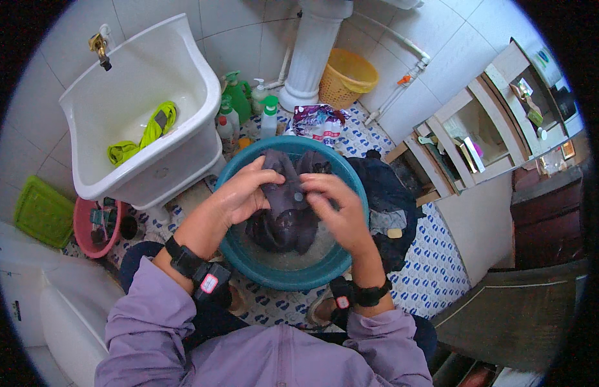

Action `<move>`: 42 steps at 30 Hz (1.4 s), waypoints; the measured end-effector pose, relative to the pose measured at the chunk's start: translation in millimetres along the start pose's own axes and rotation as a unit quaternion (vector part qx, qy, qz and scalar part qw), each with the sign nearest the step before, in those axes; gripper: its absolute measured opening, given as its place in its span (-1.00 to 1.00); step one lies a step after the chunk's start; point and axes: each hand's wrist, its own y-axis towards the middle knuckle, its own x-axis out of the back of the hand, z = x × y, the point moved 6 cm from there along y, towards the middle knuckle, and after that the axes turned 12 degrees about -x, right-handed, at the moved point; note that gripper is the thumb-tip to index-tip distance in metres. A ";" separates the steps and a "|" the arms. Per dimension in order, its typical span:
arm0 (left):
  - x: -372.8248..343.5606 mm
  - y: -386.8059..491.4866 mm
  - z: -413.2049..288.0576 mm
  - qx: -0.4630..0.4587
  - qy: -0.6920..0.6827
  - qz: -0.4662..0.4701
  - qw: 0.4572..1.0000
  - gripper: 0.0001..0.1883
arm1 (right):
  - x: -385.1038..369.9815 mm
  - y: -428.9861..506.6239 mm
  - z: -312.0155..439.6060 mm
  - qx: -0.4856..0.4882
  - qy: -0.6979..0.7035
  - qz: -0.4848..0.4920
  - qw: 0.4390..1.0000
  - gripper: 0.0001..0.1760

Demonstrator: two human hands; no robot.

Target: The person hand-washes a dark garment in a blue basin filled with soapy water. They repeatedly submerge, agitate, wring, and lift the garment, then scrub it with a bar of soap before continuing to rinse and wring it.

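Observation:
A dark, wet garment [287, 220] hangs from my hands over a teal plastic basin [292, 279], its lower part bunched inside. My left hand [248, 191] grips the cloth's left side between thumb and fingers. At the right edge of the cloth, beside a small round pale spot, is my right hand [336, 205]; its fingers are bent and slightly blurred, and whether they pinch the fabric is unclear. Murky water [299, 259] shows in the basin below the garment.
Left stands a white sink [149, 188] holding a lime-green cloth [156, 126]. Bottles [269, 118], a detergent bag [316, 123] and a yellow basket [348, 80] stand behind the basin. Dark clothes [386, 188] and a soap bar [394, 233] lie right; a pink basin [98, 249] sits left.

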 end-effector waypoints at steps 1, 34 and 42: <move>2.7 0.1 0.9 0.001 -0.006 -0.014 1.000 -0.59 | -9.7 -2.5 11.0 0.053 -0.086 0.014 0.995 -0.70; 47.7 30.1 -28.9 -0.237 0.318 -0.106 0.912 -0.85 | 184.3 92.2 168.1 -0.013 -0.362 -0.040 0.931 -0.74; -7.0 14.7 11.2 -0.186 0.412 0.155 0.878 -0.66 | 200.3 82.7 130.5 -0.040 -0.442 -0.221 0.868 -0.55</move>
